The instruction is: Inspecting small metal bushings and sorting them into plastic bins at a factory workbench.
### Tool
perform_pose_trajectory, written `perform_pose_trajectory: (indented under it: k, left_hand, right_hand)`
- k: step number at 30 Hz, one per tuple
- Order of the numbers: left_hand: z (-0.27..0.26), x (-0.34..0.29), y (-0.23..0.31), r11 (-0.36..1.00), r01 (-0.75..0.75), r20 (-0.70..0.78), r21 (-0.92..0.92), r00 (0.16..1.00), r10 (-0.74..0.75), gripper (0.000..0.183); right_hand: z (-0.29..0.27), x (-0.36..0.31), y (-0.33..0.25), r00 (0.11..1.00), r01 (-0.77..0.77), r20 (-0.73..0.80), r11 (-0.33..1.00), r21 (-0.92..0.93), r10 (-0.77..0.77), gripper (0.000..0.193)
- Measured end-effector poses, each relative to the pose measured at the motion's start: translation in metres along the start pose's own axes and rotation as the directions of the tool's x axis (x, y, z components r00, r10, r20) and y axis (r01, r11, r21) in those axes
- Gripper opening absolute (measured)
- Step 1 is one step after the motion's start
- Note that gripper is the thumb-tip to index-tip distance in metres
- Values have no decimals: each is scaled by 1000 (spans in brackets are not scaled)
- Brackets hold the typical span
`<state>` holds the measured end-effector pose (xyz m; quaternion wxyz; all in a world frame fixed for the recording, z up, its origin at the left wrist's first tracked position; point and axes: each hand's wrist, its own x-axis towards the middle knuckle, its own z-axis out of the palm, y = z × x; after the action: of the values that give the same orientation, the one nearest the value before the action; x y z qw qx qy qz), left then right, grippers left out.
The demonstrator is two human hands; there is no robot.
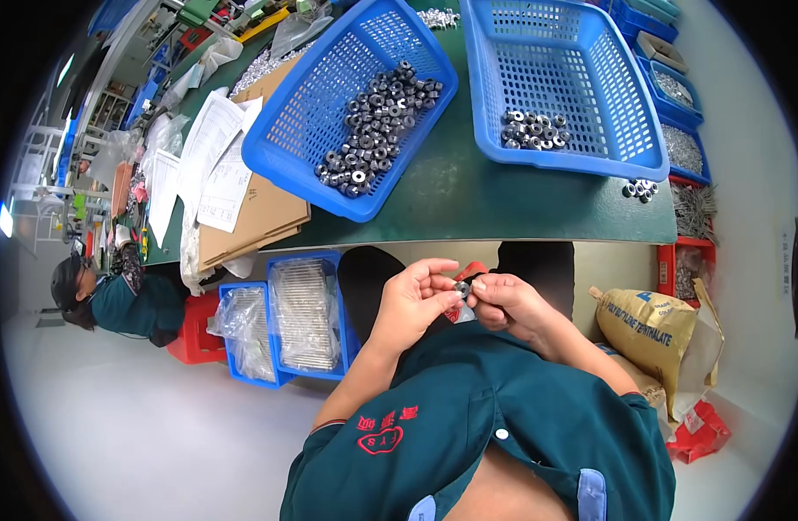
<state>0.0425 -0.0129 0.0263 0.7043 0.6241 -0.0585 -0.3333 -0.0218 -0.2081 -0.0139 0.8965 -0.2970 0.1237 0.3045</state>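
Above my lap, a small silver ring-shaped metal part [461, 288] is pinched between the thumb and fingers of my left hand [409, 300]. My right hand [514, 304] is closed right beside it, fingertips pressed together; a small dark thing shows at them, too small to name. Beyond the hands, on the green table [434, 204], stand two blue perforated baskets. The left basket [282, 143] holds a big pile of similar dark and silver ring parts [377, 122]. A smaller group of them [535, 130] lies in the right basket [581, 161].
A few ring parts [640, 189] lie outside the right basket. Papers [221, 187] and cardboard [260, 217] are at the left. Blue bins [310, 313] of wrapped metal pieces stand below. A yellow sack [646, 326] is at the right. Another person [125, 300] works at far left.
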Motion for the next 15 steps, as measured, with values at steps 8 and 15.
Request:
perform_pose_trajectory:
  k: [8,15]
  left_hand:
    - [-1,-9,2,999,24,-12,27,1000,-23,38]
    - [4,-27,3,992,-72,-85,102,993,81,34]
  right_hand:
    - [6,1,11,986,164,17,963,-215,-164,24]
    - [4,9,26,946,315,82,822,-474,-314,18]
